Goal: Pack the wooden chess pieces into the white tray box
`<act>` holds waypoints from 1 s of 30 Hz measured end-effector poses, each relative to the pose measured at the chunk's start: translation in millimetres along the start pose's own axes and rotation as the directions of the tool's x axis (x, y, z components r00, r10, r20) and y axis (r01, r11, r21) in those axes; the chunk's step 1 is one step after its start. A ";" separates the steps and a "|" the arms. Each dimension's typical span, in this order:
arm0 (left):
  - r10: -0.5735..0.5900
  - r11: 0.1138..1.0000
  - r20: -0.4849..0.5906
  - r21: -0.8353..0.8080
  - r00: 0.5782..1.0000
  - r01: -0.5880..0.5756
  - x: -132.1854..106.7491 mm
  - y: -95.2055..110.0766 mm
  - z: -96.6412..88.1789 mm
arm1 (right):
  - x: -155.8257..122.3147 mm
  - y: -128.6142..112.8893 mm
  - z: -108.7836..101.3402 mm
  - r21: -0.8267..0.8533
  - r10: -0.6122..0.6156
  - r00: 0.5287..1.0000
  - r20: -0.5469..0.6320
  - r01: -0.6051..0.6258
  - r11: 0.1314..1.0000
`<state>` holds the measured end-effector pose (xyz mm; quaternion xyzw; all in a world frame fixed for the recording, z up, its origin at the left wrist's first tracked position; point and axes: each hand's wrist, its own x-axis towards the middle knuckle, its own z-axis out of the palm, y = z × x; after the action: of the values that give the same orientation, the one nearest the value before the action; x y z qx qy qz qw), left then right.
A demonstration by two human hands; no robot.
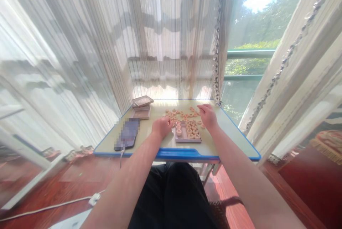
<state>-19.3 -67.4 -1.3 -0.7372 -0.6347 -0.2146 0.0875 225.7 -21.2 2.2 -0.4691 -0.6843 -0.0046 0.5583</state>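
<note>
Dark-trousered legs (171, 193) and bare forearms (139, 166) come nearest, this side of the box (184, 136) of round game pieces (190, 136). Pieces fill the box's right part, with a short column at its left and box floor between. Just left of the box, the left hand (162, 126) has curled fingers; beyond its far right corner, the right hand (208, 115) has fingers drawn close. Whether either pinches a piece I cannot tell. Loose pieces (190, 115) scatter behind the box. Tabletop (232, 133) stretches rightward from it; a blue edge (176, 153) runs in front. Well left lie a phone (129, 133), partly pixelated, and shallow trays (141, 112) farther back. Piece markings are hard to read; the forearms are cut off below.
</note>
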 end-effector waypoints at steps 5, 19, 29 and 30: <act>0.015 1.000 0.025 0.024 1.000 -0.016 -2.7 1.2 -5.3 | 1.4 -9.1 -7.7 -0.007 -0.070 0.997 -0.036 0.069 0.998; -0.010 1.000 0.037 -0.019 0.999 0.011 -2.5 4.4 -8.6 | -70.9 -90.2 -7.8 0.169 0.010 0.989 0.149 -0.035 0.985; -0.005 1.000 0.008 -0.020 1.000 0.005 -2.2 1.5 -5.8 | -82.1 -97.1 -4.2 0.097 -0.268 0.916 0.298 0.251 0.963; -0.001 1.000 0.008 -0.022 1.000 0.002 -2.3 1.4 -5.8 | -82.0 -96.5 -4.4 0.088 -0.249 0.917 0.311 0.233 0.968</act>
<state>-19.4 -72.0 3.1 -0.7385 -0.6332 -0.2188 0.0765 161.4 -129.8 -9.3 -0.3618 -0.8181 0.0197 0.4465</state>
